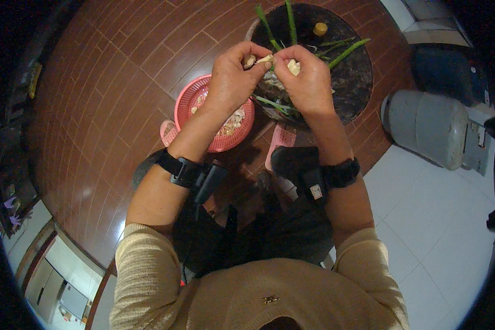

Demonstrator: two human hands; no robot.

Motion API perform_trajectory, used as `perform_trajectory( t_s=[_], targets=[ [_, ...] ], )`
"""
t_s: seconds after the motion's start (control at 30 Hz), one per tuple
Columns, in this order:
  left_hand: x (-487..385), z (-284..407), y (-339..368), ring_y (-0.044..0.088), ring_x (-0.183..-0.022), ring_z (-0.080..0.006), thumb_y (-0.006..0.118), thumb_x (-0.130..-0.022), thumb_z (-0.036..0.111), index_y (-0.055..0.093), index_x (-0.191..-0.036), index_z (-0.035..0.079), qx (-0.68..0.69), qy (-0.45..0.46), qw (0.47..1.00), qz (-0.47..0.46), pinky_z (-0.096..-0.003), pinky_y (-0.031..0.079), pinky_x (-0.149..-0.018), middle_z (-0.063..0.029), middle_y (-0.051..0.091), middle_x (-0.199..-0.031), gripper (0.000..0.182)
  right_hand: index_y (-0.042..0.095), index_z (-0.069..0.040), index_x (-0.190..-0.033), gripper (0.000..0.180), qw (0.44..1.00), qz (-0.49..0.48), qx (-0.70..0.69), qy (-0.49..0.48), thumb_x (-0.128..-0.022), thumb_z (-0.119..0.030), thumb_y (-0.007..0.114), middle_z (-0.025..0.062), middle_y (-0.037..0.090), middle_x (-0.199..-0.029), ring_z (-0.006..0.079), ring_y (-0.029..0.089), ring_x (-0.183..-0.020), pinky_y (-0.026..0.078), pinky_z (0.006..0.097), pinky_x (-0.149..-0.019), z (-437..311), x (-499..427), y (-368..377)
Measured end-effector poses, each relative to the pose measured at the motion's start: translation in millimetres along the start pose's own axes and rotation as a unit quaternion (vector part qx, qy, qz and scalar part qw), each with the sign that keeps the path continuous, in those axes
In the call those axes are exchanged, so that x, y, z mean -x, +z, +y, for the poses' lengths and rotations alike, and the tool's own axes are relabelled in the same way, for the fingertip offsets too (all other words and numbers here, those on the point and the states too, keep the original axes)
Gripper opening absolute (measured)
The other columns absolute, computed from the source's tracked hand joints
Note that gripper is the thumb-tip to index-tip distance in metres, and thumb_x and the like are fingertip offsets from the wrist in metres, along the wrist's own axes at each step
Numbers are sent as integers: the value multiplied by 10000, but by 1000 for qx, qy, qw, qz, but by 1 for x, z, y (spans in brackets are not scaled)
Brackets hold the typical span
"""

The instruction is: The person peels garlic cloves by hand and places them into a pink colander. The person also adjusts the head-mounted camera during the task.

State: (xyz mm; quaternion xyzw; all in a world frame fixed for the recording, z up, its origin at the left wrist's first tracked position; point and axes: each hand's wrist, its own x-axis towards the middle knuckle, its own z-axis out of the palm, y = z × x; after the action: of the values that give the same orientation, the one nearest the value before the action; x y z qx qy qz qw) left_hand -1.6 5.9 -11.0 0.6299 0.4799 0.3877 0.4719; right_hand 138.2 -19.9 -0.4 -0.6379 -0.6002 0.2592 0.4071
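My left hand (240, 76) pinches a garlic clove (265, 60) between thumb and fingertips, with another garlic piece (249, 61) tucked against its fingers. My right hand (307, 78) meets it at the fingertips and holds pale garlic cloves (293, 67) in its curled fingers. Below my left forearm is a pink plastic colander (180, 104) with peeled cloves (236, 119) in it. Under my hands lies a pale, partly hidden heap (272, 84), perhaps garlic skins or a bag, at the edge of a round dark table (357, 90). Green onion stalks (348, 53) lie around it.
A yellow cap (320, 29) sits on the round table. A grey gas cylinder (425, 126) lies or stands at the right by the white floor tiles. Pink slippers (281, 140) are on my feet below. Reddish-brown tiled floor (119, 82) extends to the left.
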Motion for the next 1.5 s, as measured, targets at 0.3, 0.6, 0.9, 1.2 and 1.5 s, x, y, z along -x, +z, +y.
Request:
perform_trajectory(
  t_s=[0.3, 0.6, 0.9, 1.2, 1.5],
  targets=[
    [3, 9, 4, 556, -623, -87, 642, -774, 52, 595, -868, 9, 91, -26, 995, 28, -216, 459, -560, -33, 586, -720, 113, 596, -44, -745, 92, 996, 85, -12, -25, -687, -101, 640, 139, 624, -734, 292, 615, -679, 485, 364, -629, -7, 1, 9],
    [-6, 7, -3, 555, -721, -115, 576, -823, 52, 562, -974, 2, 367, -138, 919, 40, -227, 490, -607, -57, 582, -865, 160, 606, -13, -817, 117, 998, 58, -4, 38, -744, -99, 634, 55, 617, -734, 123, 575, -624, 466, 261, -585, 0, -2, 8],
    [-8, 5, -8, 538, -686, -104, 577, -825, 70, 560, -966, -24, 359, -178, 915, 36, -203, 460, -566, -69, 592, -843, 171, 646, -14, -830, 267, 965, -57, -193, 168, -758, -270, 671, 56, 636, -735, 107, 562, -703, 447, 260, -648, -3, -3, 6],
    [-8, 10, -11, 532, -677, -100, 533, -859, 84, 565, -999, -38, 417, -187, 889, -23, -205, 457, -566, -61, 585, -837, 189, 642, -16, -832, 188, 973, -57, -186, 123, -771, -193, 655, 39, 624, -708, 88, 548, -672, 439, 246, -615, -2, -6, 3],
    [-7, 15, -14, 523, -667, -88, 529, -881, 168, 570, -1008, -10, 400, -249, 877, -89, -204, 443, -577, -41, 580, -825, 222, 636, -21, -843, 171, 947, -60, -259, 183, -775, -178, 635, -1, 613, -712, 68, 526, -648, 430, 233, -586, -9, -10, -2]
  ],
)
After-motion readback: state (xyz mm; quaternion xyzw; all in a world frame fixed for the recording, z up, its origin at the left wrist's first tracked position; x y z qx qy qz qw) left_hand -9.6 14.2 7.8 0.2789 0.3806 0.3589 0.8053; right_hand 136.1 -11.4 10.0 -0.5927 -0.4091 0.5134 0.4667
